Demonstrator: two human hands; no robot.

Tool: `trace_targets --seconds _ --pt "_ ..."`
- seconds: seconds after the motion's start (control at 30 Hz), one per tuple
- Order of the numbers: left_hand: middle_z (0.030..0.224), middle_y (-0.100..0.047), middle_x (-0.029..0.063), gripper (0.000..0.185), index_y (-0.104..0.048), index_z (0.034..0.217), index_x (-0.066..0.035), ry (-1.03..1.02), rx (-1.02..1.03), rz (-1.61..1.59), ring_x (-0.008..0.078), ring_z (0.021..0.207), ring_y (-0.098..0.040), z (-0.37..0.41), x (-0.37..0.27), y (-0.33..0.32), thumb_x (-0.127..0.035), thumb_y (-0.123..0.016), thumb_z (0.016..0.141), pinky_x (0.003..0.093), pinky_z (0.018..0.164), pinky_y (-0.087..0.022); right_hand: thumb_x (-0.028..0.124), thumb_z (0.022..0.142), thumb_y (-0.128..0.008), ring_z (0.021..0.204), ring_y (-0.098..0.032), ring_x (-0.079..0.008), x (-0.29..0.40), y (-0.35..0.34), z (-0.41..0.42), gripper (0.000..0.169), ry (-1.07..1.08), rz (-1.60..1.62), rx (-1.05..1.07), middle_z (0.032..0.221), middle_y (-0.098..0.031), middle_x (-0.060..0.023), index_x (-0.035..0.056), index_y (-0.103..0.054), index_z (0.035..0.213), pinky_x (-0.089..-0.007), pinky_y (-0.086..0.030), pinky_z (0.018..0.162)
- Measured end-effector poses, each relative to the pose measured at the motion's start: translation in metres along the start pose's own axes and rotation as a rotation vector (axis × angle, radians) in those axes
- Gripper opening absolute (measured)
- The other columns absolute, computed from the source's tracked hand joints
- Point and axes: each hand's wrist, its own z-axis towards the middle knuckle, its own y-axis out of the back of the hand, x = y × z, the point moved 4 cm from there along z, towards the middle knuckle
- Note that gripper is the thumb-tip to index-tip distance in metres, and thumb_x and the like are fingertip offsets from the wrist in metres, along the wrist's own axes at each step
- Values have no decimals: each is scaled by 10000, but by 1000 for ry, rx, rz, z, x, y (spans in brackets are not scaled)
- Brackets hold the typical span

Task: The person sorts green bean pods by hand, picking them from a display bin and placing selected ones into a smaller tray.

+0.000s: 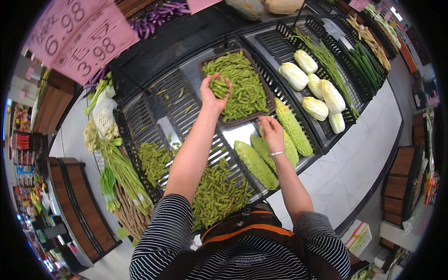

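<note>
My left hand [215, 92], palm up, holds a bunch of green soybean pods [219, 88] over the left side of a brown woven basket [229, 124]. More soybean pods [246, 82] fill that basket. Just below the basket's near right corner is my right hand [272, 131], above the bumpy bitter melons [290, 127]; its fingers are bent together, and whether something small is between them cannot be told. A loose heap of darker soybean pods [220, 192] lies on the slatted rack close to my body, and a smaller pile [153, 162] lies to its left.
Black slotted dividers [297, 119] part the display. Napa cabbages [294, 76], long green beans [327, 64] and cucumbers [364, 66] lie to the right. Leafy stalks [120, 171] and a netted cauliflower [105, 113] line the left edge. Pink price signs [82, 38] hang at upper left.
</note>
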Motion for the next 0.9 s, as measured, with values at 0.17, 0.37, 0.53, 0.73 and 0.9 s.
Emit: trace_targets --seconds 0.17,0.37,0.53,0.73,0.9 --pt "969 -565 58 392 -599 987 -57 -197 -58 86 262 904 -596 35 12 -25 -405 -424 944 412 815 -490 285 982 -490 1044 -597 -191 19 -22 99 375 251 14 -55 1138 -640 -112 -16 -591 1181 -280 -443 905" --pt "1128 -589 77 628 -613 1088 -17 -703 -120 536 207 1030 -533 46 20 -20 -549 -299 977 353 960 -383 503 1001 -262 1319 -393 -242 25 -75 182 648 140 267 110 1372 -480 -143 -20 -488 1310 -381 -240 1118" --pt "1320 -512 117 625 -597 1192 -1 -782 -103 682 215 1281 -386 38 38 -6 -466 -218 1015 332 1089 -228 526 996 -243 1268 -449 -242 12 -73 195 677 146 223 112 1291 -553 -140 -24 -528 1271 -363 -264 1099" --pt "1477 -350 118 522 -467 1348 -4 -814 -44 901 235 1422 -194 33 45 17 -333 -212 1033 343 1140 -134 530 996 -226 1249 -467 -243 12 -72 188 710 269 103 146 1281 -556 -158 -55 -539 1247 -357 -276 1097" --pt "1500 -312 97 526 -378 1411 -29 -820 -39 1070 234 1431 -159 22 45 14 -333 -180 1031 341 1149 -114 491 1010 -212 1226 -488 -244 12 -72 184 684 339 71 154 1266 -563 -166 -62 -543 1239 -356 -285 1094"
